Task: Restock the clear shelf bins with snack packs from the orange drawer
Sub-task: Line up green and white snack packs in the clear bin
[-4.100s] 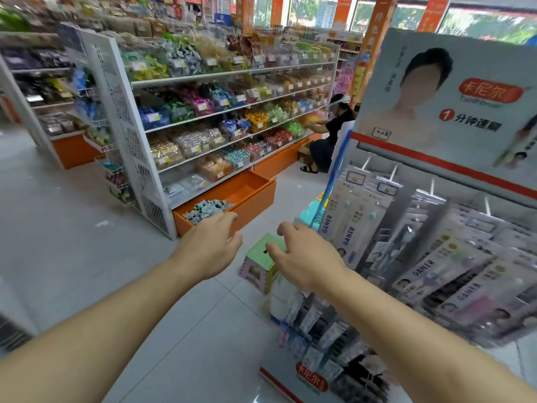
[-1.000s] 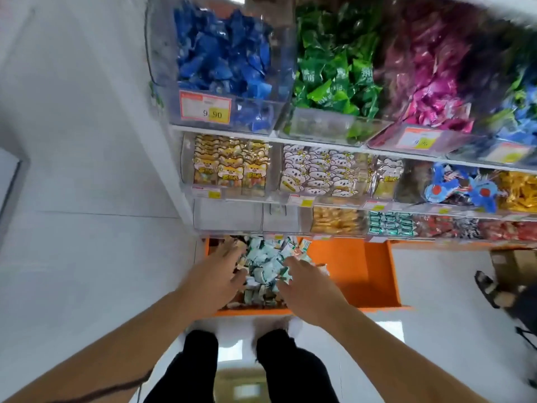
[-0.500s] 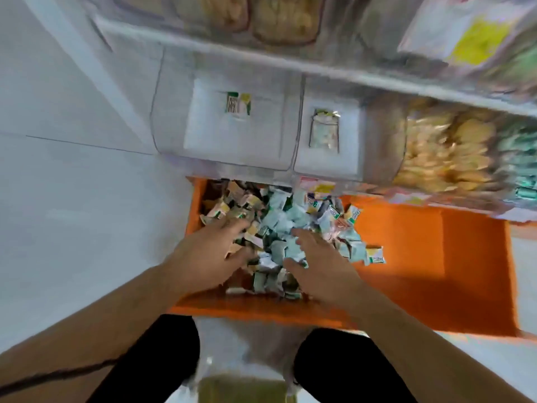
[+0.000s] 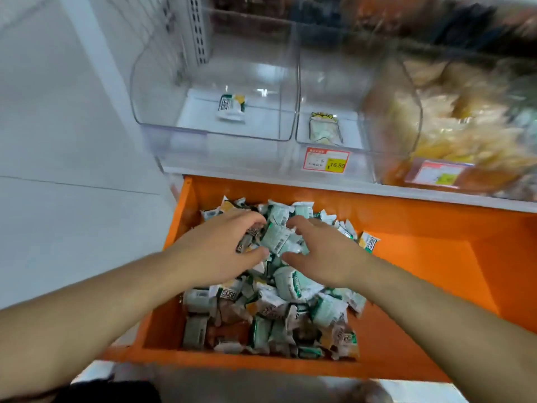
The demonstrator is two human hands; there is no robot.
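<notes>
Both arms reach into the orange drawer (image 4: 436, 251), left hand (image 4: 223, 251) and right hand (image 4: 322, 257) cupping snack packs (image 4: 276, 237) (fingers curled).

Two hands, the left hand (image 4: 223, 251) and the right hand (image 4: 325, 254). One orange drawer (image 4: 436, 257). Three clear bins (image 4: 215, 91), maybe more in the blur. One pack (image 4: 231, 107) in the first, one in the second. Two price tags (image 4: 325, 159).

Pale tiled floor (image 4: 58, 216) at left, grout line across; white perforated shelf upright (image 4: 197, 27) behind; soft even light.
</notes>
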